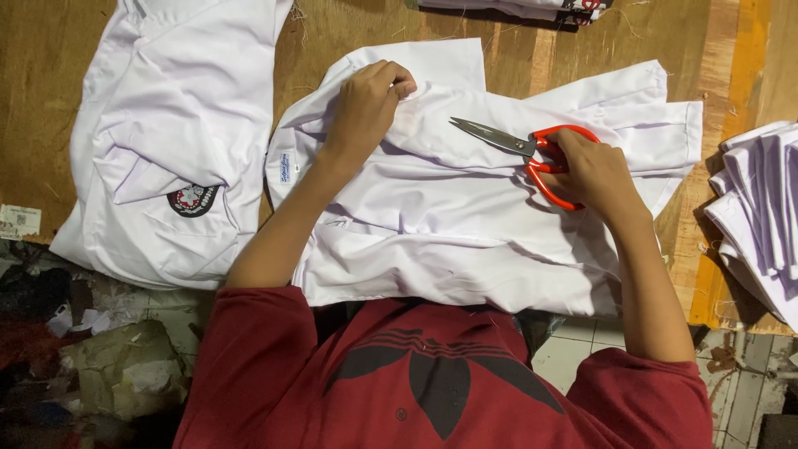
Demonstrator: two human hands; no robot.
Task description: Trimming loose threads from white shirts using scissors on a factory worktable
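A white shirt (465,224) is laid flat across the middle of the wooden worktop (50,100), its near edge hanging just over the worktop's edge. The left hand (366,104) is pressed on the far left part of the shirt, the fingers curled and pinched on a fold of cloth near the collar. The right hand (594,170) is closed through the red handles of a pair of scissors (519,150); the blades are seen almost together and are pointed left toward the left hand, resting on or just above the cloth. Whether a thread lies between the blades cannot be told.

A second white shirt (174,125) with a dark round badge on its pocket is placed to the left, just beside the first. A stack of folded white cloth (761,216) is set at the right edge, and another folded pile (532,8) is seen at the far edge.

By judgement, trimming is in hand. The cloth is best kept taut under the left hand, only the blade tips being used, held flat and clear of the fabric and of the pinching fingers, so that the shirt itself is not nicked.
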